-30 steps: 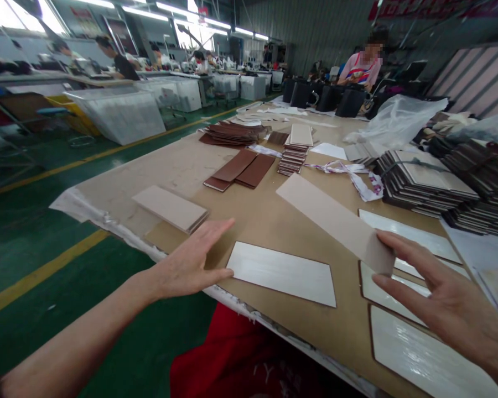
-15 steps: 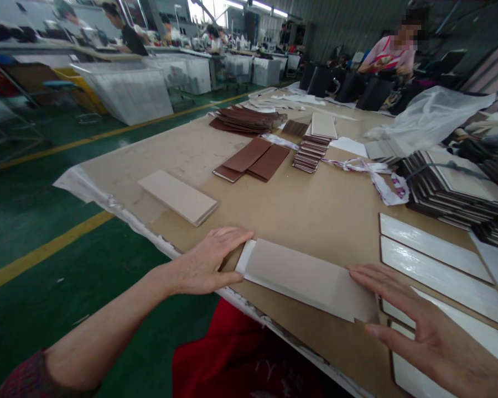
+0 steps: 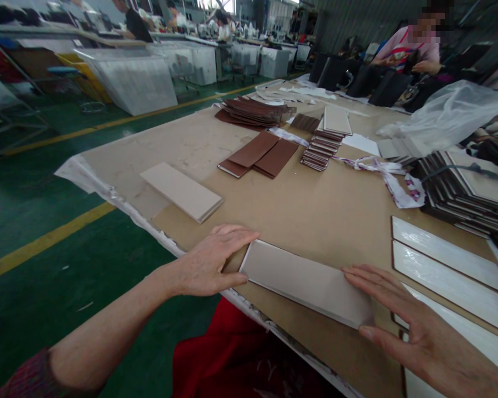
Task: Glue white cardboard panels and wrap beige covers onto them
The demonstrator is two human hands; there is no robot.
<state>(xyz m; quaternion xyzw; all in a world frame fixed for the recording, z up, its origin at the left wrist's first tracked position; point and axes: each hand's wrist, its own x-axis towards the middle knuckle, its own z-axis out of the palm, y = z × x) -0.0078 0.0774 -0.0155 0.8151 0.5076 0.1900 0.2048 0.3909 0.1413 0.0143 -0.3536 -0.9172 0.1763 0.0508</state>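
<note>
A long beige panel (image 3: 307, 282) lies near the table's front edge, over a white piece that shows as a thin rim at its left end. My left hand (image 3: 216, 260) grips that end, thumb on the near corner and fingertips on the far one. At the opposite end, my right hand (image 3: 402, 320) has its fingers along the far edge and its thumb at the near corner. To the right lie several glossy white strips with dark edges (image 3: 448, 273). A small stack of beige boards (image 3: 182, 190) rests beyond my left hand.
Brown panels (image 3: 259, 152) and a banded pile of dark-edged boards (image 3: 468, 188) lie farther back. Clear plastic sheeting (image 3: 452, 113) is at the right. Across the table, a person in pink (image 3: 413, 50) stands behind black bags (image 3: 357, 85). Floor borders the table's left edge.
The beige panel has slid left over the white piece, whose broad exposed end is now a thin rim. My right hand moved slightly left with it; the view shifted a little.
</note>
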